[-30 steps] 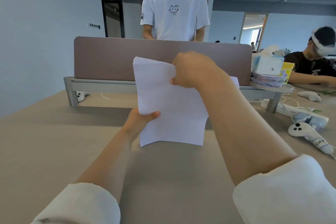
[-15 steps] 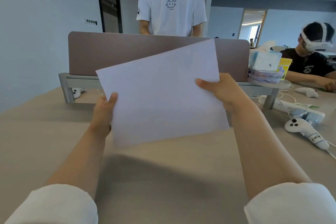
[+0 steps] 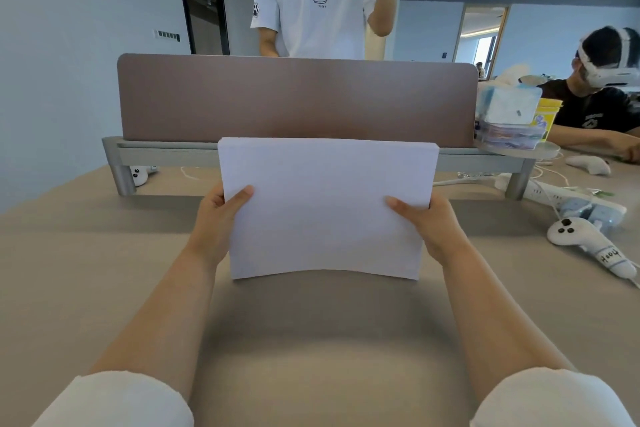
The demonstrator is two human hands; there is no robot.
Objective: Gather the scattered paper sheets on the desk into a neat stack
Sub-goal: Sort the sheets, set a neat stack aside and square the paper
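A stack of white paper sheets (image 3: pixel 325 208) stands nearly upright in landscape position, its bowed lower edge at or just above the beige desk (image 3: pixel 86 270). My left hand (image 3: pixel 216 222) grips the stack's left edge, thumb on the front face. My right hand (image 3: pixel 427 222) grips the right edge the same way. The top edges of the sheets look aligned. No loose sheets show elsewhere on the desk.
A brown divider panel (image 3: pixel 298 100) on a grey rail stands right behind the stack. A person in a white T-shirt (image 3: pixel 317 0) stands beyond it. At right lie a white controller (image 3: pixel 585 243), a power strip (image 3: pixel 557 198), tissue packs (image 3: pixel 509 114) and a seated person wearing a headset (image 3: pixel 602 97).
The sheets turned from a tilted hold to level landscape and came down toward the desk. My right hand moved from the top edge to the right edge; my left hand slid to the left edge.
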